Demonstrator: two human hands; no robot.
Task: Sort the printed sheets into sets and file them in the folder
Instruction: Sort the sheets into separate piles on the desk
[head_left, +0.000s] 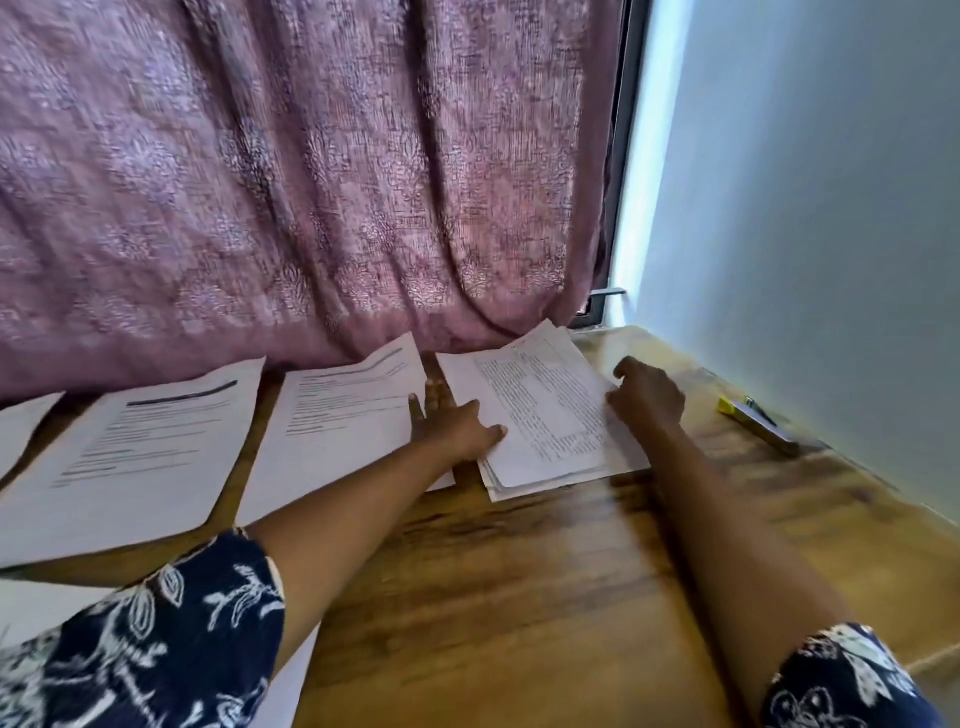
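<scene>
A stack of printed sheets (540, 415) lies at the far right of the wooden table (519, 597), its edges fanned unevenly. My left hand (452, 421) lies flat with straight fingers at the stack's left edge, thumb on the top sheet. My right hand (647, 395) has curled fingers at the stack's right edge, touching the paper. Left of the stack lie a second printed sheet (343, 415) and a third printed sheet (135, 457), side by side. A further sheet's corner (21, 426) shows at the far left. No folder is in view.
A pink patterned curtain (311, 182) hangs along the table's far edge. A grey wall (831, 260) borders the right side. A yellow-capped pen-like object (758, 423) lies near the wall. White paper (41, 603) shows at the near left.
</scene>
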